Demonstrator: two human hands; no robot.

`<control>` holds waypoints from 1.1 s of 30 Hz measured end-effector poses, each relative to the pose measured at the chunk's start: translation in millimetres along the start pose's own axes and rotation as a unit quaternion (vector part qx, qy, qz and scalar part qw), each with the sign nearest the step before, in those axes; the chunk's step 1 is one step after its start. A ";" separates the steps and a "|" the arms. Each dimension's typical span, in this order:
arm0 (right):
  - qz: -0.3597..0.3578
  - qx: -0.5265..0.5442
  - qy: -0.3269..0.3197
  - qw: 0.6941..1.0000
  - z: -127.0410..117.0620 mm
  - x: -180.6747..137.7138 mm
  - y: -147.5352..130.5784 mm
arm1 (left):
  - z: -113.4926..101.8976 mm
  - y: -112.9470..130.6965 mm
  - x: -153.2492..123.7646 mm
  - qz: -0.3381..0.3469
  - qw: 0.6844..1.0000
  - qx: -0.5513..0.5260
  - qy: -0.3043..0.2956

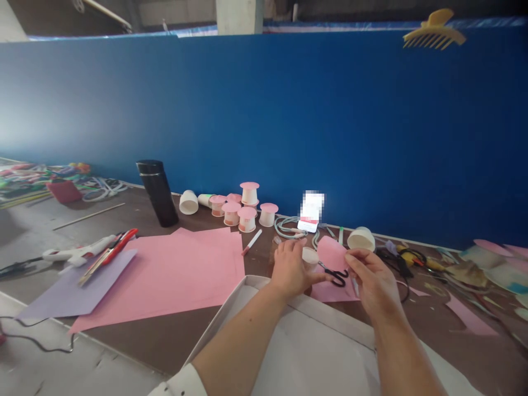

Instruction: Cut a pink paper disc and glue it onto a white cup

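Note:
My left hand is curled round a small white paper cup, its thumb stretched out to the right. The hand hides most of that cup. Between thumb and fingertips, my right hand pinches the edge of a pink paper piece with a rounded outline. Black-handled scissors lie between my hands, on or just over another pink sheet. Beyond my right hand, a white paper cup lies tipped over.
Several cups topped with pink discs stand by the blue partition. A black bottle, pink sheets, a red utility knife and a glue gun are leftward. A phone leans behind; a white box lid lies nearest me.

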State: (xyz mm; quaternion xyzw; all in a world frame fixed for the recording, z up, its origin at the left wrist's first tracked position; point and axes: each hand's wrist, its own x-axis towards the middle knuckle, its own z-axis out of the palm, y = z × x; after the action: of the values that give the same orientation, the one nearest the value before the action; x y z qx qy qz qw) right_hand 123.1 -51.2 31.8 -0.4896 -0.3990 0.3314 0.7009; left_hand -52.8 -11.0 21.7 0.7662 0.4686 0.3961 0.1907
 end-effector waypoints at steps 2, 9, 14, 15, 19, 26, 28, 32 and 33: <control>-0.002 0.003 0.006 1.000 -0.6 0.7 2.3 | -3.7 2.3 -0.3 0.026 0.999 -0.015 0.038; -0.009 0.011 0.023 1.000 6.0 -1.9 1.1 | -15.5 10.6 -1.2 0.044 0.990 -0.100 0.090; -0.012 0.054 0.042 0.998 17.0 -7.2 -6.9 | -13.8 12.1 -1.2 -0.040 0.982 -0.174 0.056; -0.015 0.054 0.042 0.998 19.0 -8.5 -7.8 | -13.5 12.2 -1.1 -0.056 0.980 -0.185 0.050; -0.028 0.028 0.029 0.999 24.1 -12.3 -5.8 | -14.2 14.7 0.1 -0.098 0.966 -0.233 0.047; -0.034 -0.028 0.003 0.999 25.3 -13.7 2.9 | -14.8 20.2 6.3 -0.176 0.895 -0.406 0.049; -0.032 -0.035 -0.002 0.999 25.9 -14.1 2.8 | -12.6 17.9 8.4 -0.185 0.876 -0.442 0.046; -0.010 -0.001 0.003 1.000 27.9 -13.9 2.1 | -10.8 10.1 11.4 -0.198 0.843 -0.499 0.029; 0.001 0.015 0.007 1.000 28.2 -13.3 2.0 | -11.8 8.4 11.7 -0.201 0.840 -0.504 0.017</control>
State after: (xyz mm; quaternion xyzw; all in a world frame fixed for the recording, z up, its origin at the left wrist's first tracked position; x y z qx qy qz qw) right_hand 91.9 -50.0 32.5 -0.4815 -0.3884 0.3344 0.7110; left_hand -54.4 -5.9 39.5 0.4465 0.3515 0.5437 0.6177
